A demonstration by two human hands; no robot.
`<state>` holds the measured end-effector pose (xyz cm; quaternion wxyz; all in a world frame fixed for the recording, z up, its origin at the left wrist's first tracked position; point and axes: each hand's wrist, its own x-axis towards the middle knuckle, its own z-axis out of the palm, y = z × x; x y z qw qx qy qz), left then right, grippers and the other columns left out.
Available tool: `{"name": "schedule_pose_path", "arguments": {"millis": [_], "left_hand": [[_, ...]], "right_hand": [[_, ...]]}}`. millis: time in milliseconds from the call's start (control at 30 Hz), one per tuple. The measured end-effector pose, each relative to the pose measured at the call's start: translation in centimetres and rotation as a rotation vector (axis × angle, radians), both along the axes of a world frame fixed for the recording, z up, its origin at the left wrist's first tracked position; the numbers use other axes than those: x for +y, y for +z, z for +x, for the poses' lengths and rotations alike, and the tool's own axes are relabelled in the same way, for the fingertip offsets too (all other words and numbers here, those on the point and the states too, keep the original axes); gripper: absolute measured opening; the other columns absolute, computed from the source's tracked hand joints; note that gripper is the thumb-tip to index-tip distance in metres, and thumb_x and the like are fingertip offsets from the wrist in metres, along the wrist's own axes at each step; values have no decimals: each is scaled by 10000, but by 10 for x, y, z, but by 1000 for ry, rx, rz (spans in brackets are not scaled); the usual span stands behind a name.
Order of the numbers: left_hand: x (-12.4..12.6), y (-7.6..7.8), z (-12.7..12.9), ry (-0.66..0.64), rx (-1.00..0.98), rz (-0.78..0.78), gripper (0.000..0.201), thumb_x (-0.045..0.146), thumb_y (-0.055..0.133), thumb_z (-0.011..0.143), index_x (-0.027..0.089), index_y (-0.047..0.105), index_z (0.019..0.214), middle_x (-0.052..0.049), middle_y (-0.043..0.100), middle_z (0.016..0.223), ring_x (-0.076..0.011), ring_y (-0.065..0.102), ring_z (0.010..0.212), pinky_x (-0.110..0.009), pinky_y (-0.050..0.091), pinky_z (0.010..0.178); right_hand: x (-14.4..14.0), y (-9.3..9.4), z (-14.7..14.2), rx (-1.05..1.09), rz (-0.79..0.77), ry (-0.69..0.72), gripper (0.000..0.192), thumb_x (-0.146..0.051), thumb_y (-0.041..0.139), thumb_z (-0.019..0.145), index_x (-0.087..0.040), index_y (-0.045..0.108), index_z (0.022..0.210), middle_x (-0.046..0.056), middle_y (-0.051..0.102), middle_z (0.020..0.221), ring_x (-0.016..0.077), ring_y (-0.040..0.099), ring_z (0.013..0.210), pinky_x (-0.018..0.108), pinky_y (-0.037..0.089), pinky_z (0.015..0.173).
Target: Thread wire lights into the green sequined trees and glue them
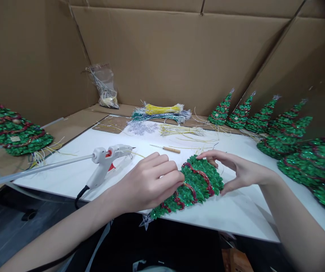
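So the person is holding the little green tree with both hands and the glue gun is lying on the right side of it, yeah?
Not quite. The head view shows both hands, left hand and right hand, on the green tree, but the glue gun lies on the white table to the left of the tree, beside the left hand, not on the right side.

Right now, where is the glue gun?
In the head view, the glue gun stands on the white table, just left of the left hand.
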<state>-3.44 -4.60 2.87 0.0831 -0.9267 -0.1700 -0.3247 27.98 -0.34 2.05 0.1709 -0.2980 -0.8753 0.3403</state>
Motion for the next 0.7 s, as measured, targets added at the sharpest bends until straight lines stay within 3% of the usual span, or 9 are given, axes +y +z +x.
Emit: {"name": "schedule_pose_path", "arguments": {"millis": [333, 500, 700], "left_hand": [[-1, 0, 0, 26, 5, 11, 86, 168, 538, 933, 158, 618, 903, -34, 628, 754, -149, 484, 676, -287, 365, 640], [-1, 1, 0, 31, 10, 38, 93, 178, 528, 941, 165, 609, 898, -27, 620, 746, -147, 501, 675, -285, 366, 635], [-2, 2, 1, 21, 4, 30, 84, 167, 532, 938, 163, 608, 904, -28, 623, 742, -149, 504, 680, -289, 371, 638]], "right_hand": [[-1, 5, 1, -87, -37, 32, 813, -307, 813, 707, -328, 397, 1405, 76, 509, 1285, 248, 506, 1100, 352, 466, 892], [3, 3, 5, -48, -58, 61, 913, -370, 856, 650, -317, 388, 1432, 78, 498, 1294, 239, 507, 1081, 344, 471, 888], [5, -1, 0, -78, -98, 22, 1097, -427, 854, 642, -317, 226, 1535, 91, 458, 1394, 311, 410, 1305, 422, 416, 1033]]}}
